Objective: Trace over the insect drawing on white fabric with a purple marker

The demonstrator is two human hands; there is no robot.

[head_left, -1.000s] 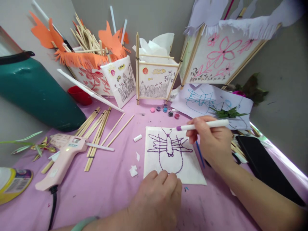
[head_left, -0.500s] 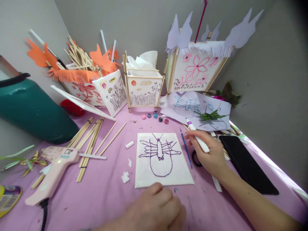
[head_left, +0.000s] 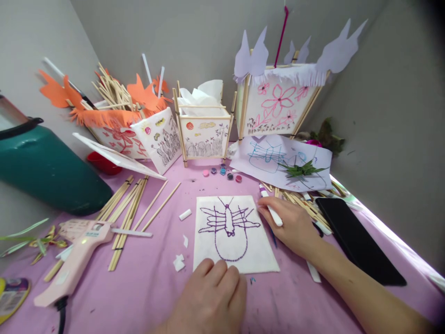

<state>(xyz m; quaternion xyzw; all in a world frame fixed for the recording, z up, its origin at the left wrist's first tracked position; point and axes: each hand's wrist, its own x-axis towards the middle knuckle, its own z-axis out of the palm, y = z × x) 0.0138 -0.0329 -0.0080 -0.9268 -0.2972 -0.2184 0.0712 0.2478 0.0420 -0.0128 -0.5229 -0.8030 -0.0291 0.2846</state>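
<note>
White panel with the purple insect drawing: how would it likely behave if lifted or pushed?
The panel is probably fairly stiff, since its edges run straight. It looks thin, so it is likely light. Lying flat on the cloth, it would probably slide rather than roll.

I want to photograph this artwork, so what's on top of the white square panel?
The white square panel bears a purple insect-like drawing. The left hand overlaps its lower edge, so whatever lies beneath those fingers is hidden.
</note>
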